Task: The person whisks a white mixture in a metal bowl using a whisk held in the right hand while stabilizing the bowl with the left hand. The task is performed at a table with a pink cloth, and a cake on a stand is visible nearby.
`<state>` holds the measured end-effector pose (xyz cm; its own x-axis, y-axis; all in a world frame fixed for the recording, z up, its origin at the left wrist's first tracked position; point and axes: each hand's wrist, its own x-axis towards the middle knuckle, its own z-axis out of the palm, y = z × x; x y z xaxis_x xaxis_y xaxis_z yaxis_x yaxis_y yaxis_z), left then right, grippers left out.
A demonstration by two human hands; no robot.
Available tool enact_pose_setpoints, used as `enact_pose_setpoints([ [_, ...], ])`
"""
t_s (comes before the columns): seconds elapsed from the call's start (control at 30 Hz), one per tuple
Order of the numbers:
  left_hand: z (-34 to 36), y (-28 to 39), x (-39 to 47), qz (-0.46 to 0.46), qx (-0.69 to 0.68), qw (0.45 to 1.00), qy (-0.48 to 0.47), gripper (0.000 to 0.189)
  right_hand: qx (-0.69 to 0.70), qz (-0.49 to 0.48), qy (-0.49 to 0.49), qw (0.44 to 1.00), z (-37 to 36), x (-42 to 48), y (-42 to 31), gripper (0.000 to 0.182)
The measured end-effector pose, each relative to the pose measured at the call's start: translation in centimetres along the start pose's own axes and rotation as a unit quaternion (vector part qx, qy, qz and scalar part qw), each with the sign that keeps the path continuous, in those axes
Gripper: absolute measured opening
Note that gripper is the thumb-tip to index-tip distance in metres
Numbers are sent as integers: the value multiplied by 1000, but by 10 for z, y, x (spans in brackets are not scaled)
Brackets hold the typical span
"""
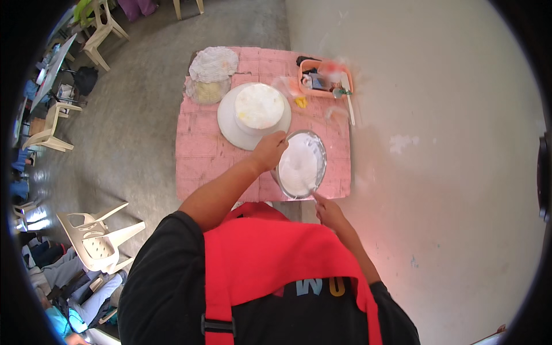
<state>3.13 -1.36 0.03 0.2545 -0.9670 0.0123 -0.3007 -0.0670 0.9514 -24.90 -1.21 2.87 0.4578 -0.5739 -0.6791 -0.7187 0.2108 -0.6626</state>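
My left hand (270,152) grips the near-left rim of a metal mixing bowl (325,167). The bowl tilts on the table's front part and holds white frosting or cream (298,163). Down at the bowl's front edge, my right hand (331,212) is closed around a utensil (308,186) that reaches into the cream; its far end is hidden or blurred. Just beyond my left hand, a round white-coated cake (259,106) stands on a wide white round base (227,118). Faint yellow patches show on the cake's top.
A pink-covered table (207,168) carries all this, with a wall (431,172) along its right. An orange plastic basket (304,89) of tools stands at the back right, crumpled white cloth or paper (214,64) at the back left. Plastic chairs (97,246) and seated people are to the left.
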Motion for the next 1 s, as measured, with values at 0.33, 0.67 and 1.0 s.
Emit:
enact_pose_setpoints([
  [0.33, -17, -16, -27, -91, -105, 990, -20, 17, -98, -50, 14, 994, -1, -12, -9, 44],
  [0.67, -19, -21, -101, -373, -373, 845, -89, 16, -65, -72, 108, 989, -16, -73, -58, 45],
  [1.0, -64, -59, -75, -365, -246, 892, -106, 23, -74, -52, 135, 987, 0, -58, 0, 38],
])
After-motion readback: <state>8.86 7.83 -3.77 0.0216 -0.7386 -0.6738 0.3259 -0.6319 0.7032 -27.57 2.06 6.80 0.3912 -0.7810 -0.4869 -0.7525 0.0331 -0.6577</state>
